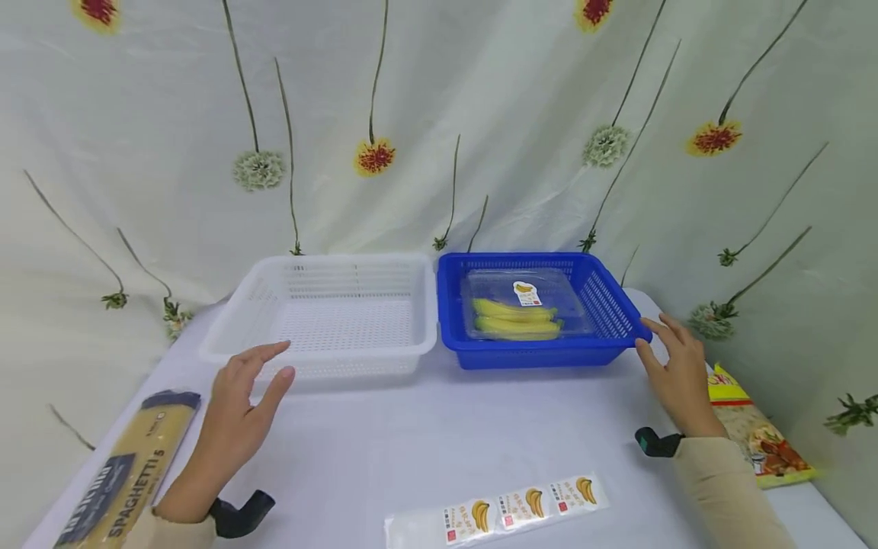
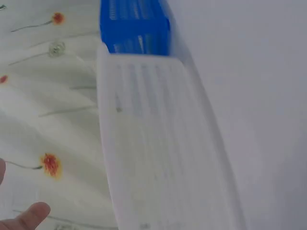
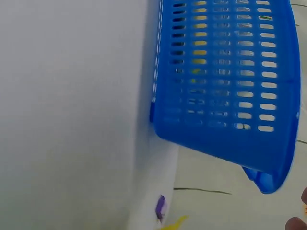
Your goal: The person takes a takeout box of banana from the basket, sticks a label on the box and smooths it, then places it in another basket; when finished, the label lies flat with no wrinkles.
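Note:
My left hand is held by the front left part of a white plastic basket, thumb and fingers spread apart and holding nothing. In the left wrist view its thumb shows at the lower left, away from the white basket. Near the front right corner of a blue basket is my right hand, fingers loosely bent around nothing; whether a fingertip touches the rim is hard to tell. Inside the blue basket lies a clear plastic box with yellow bananas and a banana sticker on its lid.
A spaghetti pack lies at the table's left edge. At the front is a strip of banana stickers. A yellow and red food bag sits at the right, partly behind my right arm. A flowered curtain hangs behind the baskets.

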Demonstrator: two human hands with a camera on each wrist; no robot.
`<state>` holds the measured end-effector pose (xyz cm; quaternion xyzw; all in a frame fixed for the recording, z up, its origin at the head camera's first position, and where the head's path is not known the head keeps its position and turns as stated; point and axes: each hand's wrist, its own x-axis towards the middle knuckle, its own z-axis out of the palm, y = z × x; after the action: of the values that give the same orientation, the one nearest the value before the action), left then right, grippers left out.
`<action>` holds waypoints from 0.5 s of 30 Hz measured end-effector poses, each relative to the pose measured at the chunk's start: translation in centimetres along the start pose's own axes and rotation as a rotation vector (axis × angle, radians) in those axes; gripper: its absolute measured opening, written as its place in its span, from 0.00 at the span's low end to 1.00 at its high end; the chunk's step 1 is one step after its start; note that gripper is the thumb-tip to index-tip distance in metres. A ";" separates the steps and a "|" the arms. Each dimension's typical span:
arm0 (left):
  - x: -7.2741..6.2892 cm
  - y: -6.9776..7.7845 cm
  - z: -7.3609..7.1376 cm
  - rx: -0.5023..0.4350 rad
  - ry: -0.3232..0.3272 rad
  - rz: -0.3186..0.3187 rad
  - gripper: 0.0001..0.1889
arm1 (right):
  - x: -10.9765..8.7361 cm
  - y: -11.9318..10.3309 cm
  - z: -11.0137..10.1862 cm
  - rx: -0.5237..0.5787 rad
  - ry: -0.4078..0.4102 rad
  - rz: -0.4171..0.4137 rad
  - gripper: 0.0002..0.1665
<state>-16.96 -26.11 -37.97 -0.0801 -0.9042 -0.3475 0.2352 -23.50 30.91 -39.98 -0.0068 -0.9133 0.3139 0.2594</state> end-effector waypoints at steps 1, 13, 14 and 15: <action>-0.1 -0.6 -0.3 0.078 0.023 0.018 0.29 | -0.3 0.1 -0.5 -0.056 -0.008 -0.050 0.28; -0.1 -4.7 -1.6 0.561 -0.132 0.030 0.58 | -0.1 -0.1 -2.5 -0.343 -0.182 -0.191 0.47; 0.0 -4.7 -1.6 0.562 -0.139 0.029 0.58 | -0.1 -0.1 -2.5 -0.337 -0.180 -0.195 0.47; 0.1 -4.7 -1.5 0.560 -0.146 0.027 0.58 | -0.1 -0.1 -2.4 -0.329 -0.180 -0.197 0.47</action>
<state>-17.92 -30.65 -39.73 -0.0490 -0.9783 -0.0742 0.1871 -22.22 32.18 -38.32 0.0683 -0.9680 0.1328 0.2015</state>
